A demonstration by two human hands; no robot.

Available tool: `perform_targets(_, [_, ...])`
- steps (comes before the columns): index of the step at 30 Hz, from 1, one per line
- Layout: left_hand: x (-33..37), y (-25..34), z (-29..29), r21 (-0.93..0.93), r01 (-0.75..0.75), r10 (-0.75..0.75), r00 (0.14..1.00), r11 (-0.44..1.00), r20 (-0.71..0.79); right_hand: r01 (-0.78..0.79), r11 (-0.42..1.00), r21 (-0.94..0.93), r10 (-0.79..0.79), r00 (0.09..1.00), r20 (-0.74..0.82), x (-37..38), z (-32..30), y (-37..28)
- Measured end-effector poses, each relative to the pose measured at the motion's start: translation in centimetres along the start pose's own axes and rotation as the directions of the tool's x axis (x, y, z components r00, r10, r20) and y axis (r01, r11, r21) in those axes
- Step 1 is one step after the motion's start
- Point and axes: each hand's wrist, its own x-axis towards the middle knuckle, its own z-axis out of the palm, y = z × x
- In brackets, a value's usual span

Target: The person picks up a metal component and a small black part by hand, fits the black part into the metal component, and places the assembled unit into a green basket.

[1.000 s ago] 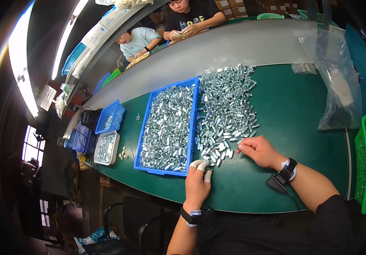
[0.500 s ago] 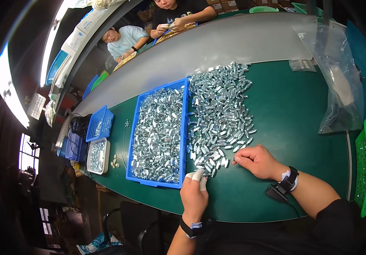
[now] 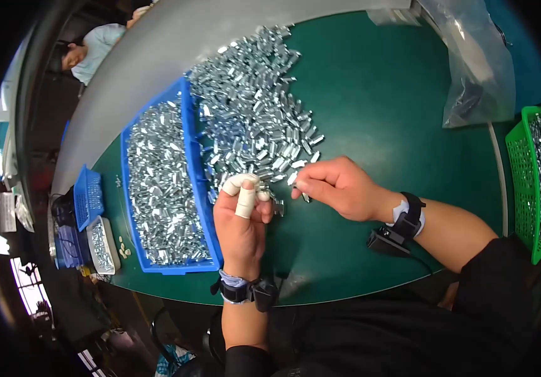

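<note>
The person's left hand (image 3: 238, 223) was nearest, its fingers curled inward, white covers (image 3: 244, 201) on several of them; whether it gripped a piece could not be told. Reading the clock from there, the right hand (image 3: 342, 188) was well apart at 2 o'clock, thumb and forefinger pinched together at the near edge of the heap, anything between them too small to make out. The loose, shiny metal pieces (image 3: 254, 103) lay heaped on the green table (image 3: 371, 113) towards 12 o'clock, with more filling the blue tray (image 3: 196, 169) at 10 o'clock. Farther out stood a white container (image 3: 113, 244) and a small blue basket (image 3: 81, 202) at 9 o'clock, a loaded green basket (image 3: 519, 169) at 3 and a clear plastic bag (image 3: 481, 94) at 2. Beyond them, a co-worker (image 3: 99, 50) in a pale top was at 11 o'clock, and a pale sheet (image 3: 7, 212) showed at 9, any writing on it too small to read.
</note>
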Motion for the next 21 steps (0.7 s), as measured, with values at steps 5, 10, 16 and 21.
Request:
perform_targets(5, [-0.7,-1.1,0.4,0.283,-0.025,0.009,0.998,0.959,0.058,0.118,0.981,-0.154,-0.110,0.992,0.058,-0.3,-0.3,0.1])
perform_targets(10, [-1.8,-1.3,1.3,0.311,-0.030,0.010,0.998,0.950,0.067,0.093,0.969,-0.230,-0.071,0.992,0.104,-0.6,-0.2,-0.5])
perform_targets(16, [-1.9,-2.1,1.1,0.533,-0.220,0.177,0.975,0.817,0.131,0.082,0.963,-0.258,-0.047,0.989,0.140,-0.5,-0.4,-0.4])
perform_targets(21, [-2.0,-1.9,1.1,0.561,-0.297,0.240,0.955,0.773,0.175,0.075,0.960,-0.269,-0.039,0.990,0.137,-0.4,0.1,-0.2])
